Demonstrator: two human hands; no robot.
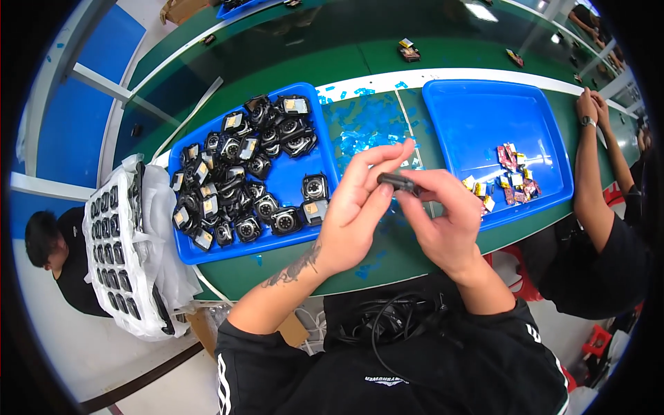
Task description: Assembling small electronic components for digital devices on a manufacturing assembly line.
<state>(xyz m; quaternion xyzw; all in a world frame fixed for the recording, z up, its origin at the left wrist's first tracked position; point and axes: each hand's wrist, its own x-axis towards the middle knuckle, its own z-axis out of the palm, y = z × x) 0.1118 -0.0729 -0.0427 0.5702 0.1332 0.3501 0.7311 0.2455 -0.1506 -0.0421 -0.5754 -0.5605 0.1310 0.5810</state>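
Between my two hands, over the gap separating two blue trays, is a small dark watch case (pixel 398 182), seen nearly edge-on. My left hand (pixel 349 221) holds it with the thumb against its near side, the fingers stretched up behind it. The fingertips of my right hand (pixel 449 221) pinch its right end. To the left, a blue tray (pixel 280 176) carries many black watch cases (pixel 232 166) with round backs, some with light square parts on them. In the right blue tray (pixel 477 117) lies a small heap of dark red and yellow rectangular parts (pixel 515 176).
Blue film scraps (pixel 366 128) are strewn over the green table (pixel 304 273). Foam trays of watch parts (pixel 111 252) stand at the left, beside a seated person (pixel 66 256). A co-worker's arm (pixel 593 166) is at the right. Behind runs a green belt (pixel 325 52) bearing small parts (pixel 409 50).
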